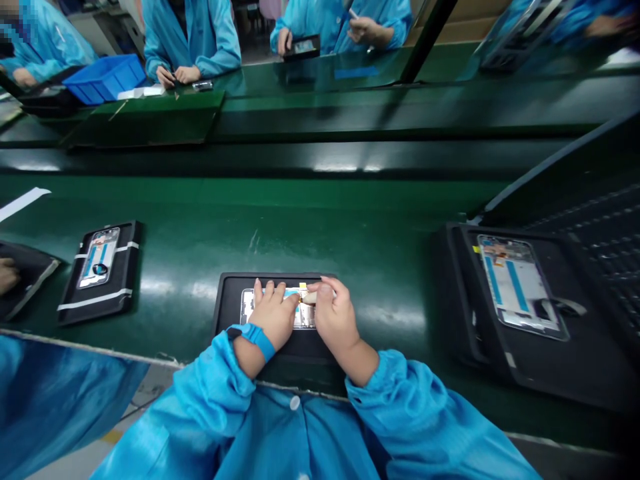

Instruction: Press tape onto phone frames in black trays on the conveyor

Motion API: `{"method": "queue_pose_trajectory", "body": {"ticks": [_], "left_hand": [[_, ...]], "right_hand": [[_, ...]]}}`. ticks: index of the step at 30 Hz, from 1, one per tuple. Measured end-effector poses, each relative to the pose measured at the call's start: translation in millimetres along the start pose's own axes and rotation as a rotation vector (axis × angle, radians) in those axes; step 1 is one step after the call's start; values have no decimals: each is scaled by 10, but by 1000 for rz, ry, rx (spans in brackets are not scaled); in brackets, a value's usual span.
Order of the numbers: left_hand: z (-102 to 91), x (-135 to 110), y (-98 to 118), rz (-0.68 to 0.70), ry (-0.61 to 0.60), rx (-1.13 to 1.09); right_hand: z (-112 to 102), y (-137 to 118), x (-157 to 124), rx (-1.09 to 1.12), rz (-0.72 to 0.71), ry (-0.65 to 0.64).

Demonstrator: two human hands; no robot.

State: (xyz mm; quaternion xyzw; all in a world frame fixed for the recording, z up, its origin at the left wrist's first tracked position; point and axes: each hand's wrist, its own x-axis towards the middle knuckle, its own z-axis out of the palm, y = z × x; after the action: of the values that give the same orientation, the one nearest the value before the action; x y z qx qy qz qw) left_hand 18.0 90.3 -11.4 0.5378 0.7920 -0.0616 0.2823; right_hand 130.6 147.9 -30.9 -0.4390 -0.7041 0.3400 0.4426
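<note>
A black tray (227,300) lies on the green belt right in front of me, holding an open phone frame (246,301) mostly covered by my hands. My left hand (273,313), with a blue wrist strap, rests flat on the frame, fingers stretched forward. My right hand (333,313) is curled beside it, thumb and forefinger pinched on a small yellowish part (303,291) at the frame's top edge. The two hands touch above the frame.
Another tray with a phone frame (100,267) lies to the left, and a third (520,283) on stacked trays to the right. A neighbour's hand (7,275) shows at far left. Across the belt, people in blue coats work by a blue bin (105,78).
</note>
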Motion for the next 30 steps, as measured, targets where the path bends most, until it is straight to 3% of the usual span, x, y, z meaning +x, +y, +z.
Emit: {"method": "queue_pose_trajectory", "body": {"ticks": [8,15,26,30], "left_hand": [[49,15,-19,9,40,3],[54,14,-11,28,80,47],[31,6,6,23,48,50],[49,18,-1,33,60,67]], "right_hand": [[15,1,11,-129,-63,-34],[24,-14,28,-46,4,31],[23,3,8,-40,28,-3],[-3,-66,88,-178,-107,-68]]}}
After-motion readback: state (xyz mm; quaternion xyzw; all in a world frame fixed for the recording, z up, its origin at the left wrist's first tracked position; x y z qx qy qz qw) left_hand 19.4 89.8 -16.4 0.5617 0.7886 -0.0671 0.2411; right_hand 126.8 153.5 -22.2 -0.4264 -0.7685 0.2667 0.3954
